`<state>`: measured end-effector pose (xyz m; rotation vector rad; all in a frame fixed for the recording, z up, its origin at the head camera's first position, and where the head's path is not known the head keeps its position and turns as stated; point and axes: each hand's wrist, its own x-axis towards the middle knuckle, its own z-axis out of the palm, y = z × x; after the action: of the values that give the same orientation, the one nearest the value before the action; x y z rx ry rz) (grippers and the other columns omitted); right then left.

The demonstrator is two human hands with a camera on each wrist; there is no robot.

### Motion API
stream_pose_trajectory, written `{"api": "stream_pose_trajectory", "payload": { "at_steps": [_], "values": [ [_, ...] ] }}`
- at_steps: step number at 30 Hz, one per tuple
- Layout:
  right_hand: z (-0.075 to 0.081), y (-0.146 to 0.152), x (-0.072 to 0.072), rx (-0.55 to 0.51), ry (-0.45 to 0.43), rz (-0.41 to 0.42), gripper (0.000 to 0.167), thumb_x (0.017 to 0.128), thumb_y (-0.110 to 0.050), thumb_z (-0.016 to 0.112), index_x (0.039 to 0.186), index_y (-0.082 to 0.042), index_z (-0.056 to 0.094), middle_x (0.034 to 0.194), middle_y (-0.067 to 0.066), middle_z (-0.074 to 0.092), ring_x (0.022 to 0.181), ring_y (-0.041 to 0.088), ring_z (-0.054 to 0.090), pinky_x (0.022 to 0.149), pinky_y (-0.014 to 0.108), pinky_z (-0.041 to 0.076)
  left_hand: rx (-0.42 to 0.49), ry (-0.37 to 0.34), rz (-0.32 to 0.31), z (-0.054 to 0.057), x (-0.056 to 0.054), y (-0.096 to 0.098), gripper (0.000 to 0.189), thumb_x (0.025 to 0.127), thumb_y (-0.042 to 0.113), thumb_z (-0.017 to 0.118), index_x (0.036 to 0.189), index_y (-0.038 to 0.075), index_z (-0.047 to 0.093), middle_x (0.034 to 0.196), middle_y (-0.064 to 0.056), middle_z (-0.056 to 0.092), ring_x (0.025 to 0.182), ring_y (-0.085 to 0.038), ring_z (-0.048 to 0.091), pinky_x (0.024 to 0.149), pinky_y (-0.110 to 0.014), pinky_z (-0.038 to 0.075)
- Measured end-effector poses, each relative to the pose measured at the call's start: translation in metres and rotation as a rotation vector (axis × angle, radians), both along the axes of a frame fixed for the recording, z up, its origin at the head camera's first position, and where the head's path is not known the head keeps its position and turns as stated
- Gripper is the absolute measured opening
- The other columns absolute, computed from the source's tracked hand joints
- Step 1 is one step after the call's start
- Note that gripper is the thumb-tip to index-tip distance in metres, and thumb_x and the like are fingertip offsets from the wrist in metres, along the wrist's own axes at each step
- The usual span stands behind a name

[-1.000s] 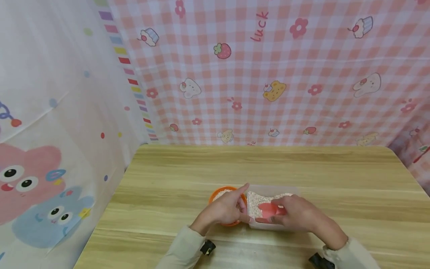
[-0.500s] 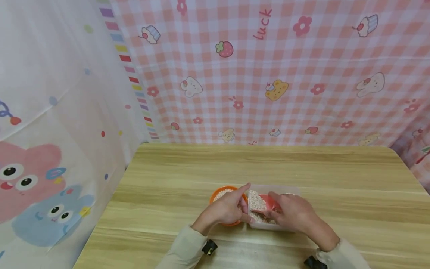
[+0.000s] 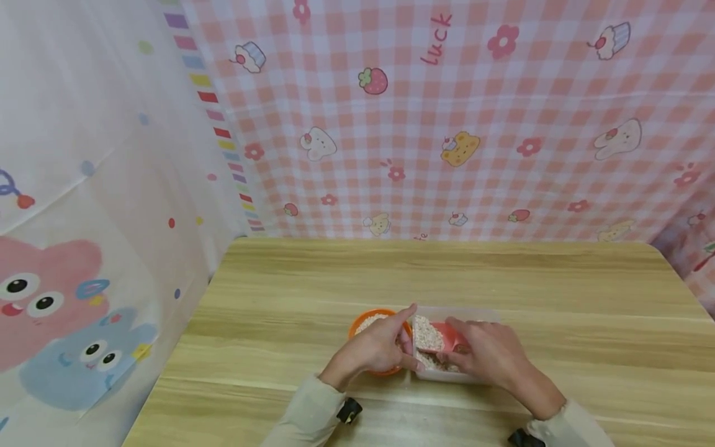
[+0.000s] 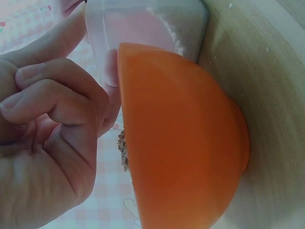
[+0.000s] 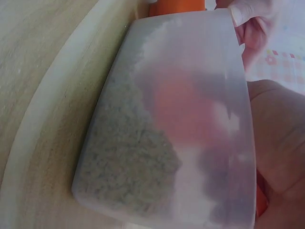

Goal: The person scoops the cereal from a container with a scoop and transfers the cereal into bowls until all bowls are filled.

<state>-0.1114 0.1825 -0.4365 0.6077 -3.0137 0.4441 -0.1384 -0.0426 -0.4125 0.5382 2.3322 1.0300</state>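
My right hand [image 3: 494,351] grips a red scoop [image 3: 447,338] heaped with pale flakes that look like oats. The scoop sits within a translucent plastic box [image 5: 214,191] with more flakes in it; in the right wrist view it shows blurred through the wall. On the left, my left hand [image 3: 375,347] reaches over an orange bowl [image 4: 181,133] and holds the box's left rim, thumb at the near corner. Some of its fingers are curled in the left wrist view. Flakes also fill the bowl, partly hidden under this hand.
Bowl and box stand side by side on a wood-grain table [image 3: 290,279]. A pink checked cloth [image 3: 346,124] hangs behind the table, and a white printed cloth [image 3: 139,205] hangs at the left. Tiny crumbs lie near the bowl.
My right hand has pushed the scoop into the flakes and tilted it up, so it now carries a heap. In the last half second little moved; the left hand stays put.
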Motion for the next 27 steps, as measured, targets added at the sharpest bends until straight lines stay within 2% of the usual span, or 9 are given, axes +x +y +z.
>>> {"api": "stream_pose_trajectory", "payload": {
  "at_steps": [2,5,11,16,23,27],
  "values": [
    [-0.001,0.001,0.000,-0.011,0.009,0.018,0.055,0.081,-0.044,0.079,0.122,-0.010,0.068,0.072,-0.007,0.063,0.057,0.004,0.042,0.048,0.025,0.038,-0.006,0.002,0.002,0.000,0.000,0.000,0.105,0.076,0.016,0.087,0.159,0.014,0.021,0.080,0.006,0.062,0.071,-0.007,0.057,0.076,-0.022,0.048],
    [0.000,0.004,0.001,-0.029,0.028,0.042,0.054,0.081,-0.045,0.079,0.121,-0.011,0.069,0.074,-0.009,0.064,0.056,0.001,0.041,0.049,0.024,0.037,-0.011,0.005,0.002,-0.001,0.000,0.000,0.105,0.076,0.015,0.086,0.159,0.014,0.021,0.079,0.007,0.062,0.070,-0.007,0.056,0.076,-0.021,0.048],
    [0.003,0.010,0.003,-0.081,0.047,0.050,0.055,0.079,-0.044,0.080,0.121,-0.009,0.071,0.093,0.000,0.073,0.060,0.003,0.039,0.052,0.023,0.034,-0.016,0.004,0.002,0.000,0.000,0.000,0.104,0.077,0.014,0.086,0.159,0.013,0.021,0.078,0.007,0.062,0.069,-0.007,0.056,0.075,-0.021,0.048],
    [0.005,0.016,0.004,-0.138,0.061,0.034,0.052,0.078,-0.038,0.082,0.120,-0.009,0.071,0.106,0.006,0.074,0.062,0.003,0.040,0.052,0.022,0.032,-0.016,0.003,0.000,-0.001,-0.001,0.000,0.104,0.077,0.015,0.086,0.159,0.013,0.021,0.079,0.007,0.062,0.070,-0.007,0.056,0.078,-0.021,0.048],
    [0.003,0.020,0.006,-0.161,0.081,0.017,0.054,0.078,-0.033,0.082,0.124,-0.007,0.069,0.108,0.008,0.074,0.062,0.004,0.039,0.053,0.022,0.030,-0.013,-0.002,0.003,-0.002,-0.001,0.000,0.105,0.077,0.016,0.086,0.159,0.015,0.021,0.080,0.007,0.062,0.071,-0.007,0.056,0.079,-0.022,0.048],
    [0.000,0.020,0.007,-0.174,0.098,0.014,0.055,0.078,-0.034,0.082,0.124,-0.007,0.069,0.095,0.003,0.074,0.057,0.002,0.033,0.050,0.021,0.028,-0.004,0.001,0.001,-0.003,-0.001,-0.001,0.105,0.076,0.016,0.086,0.159,0.014,0.021,0.080,0.007,0.063,0.072,-0.007,0.057,0.079,-0.022,0.048]
  ]
}}
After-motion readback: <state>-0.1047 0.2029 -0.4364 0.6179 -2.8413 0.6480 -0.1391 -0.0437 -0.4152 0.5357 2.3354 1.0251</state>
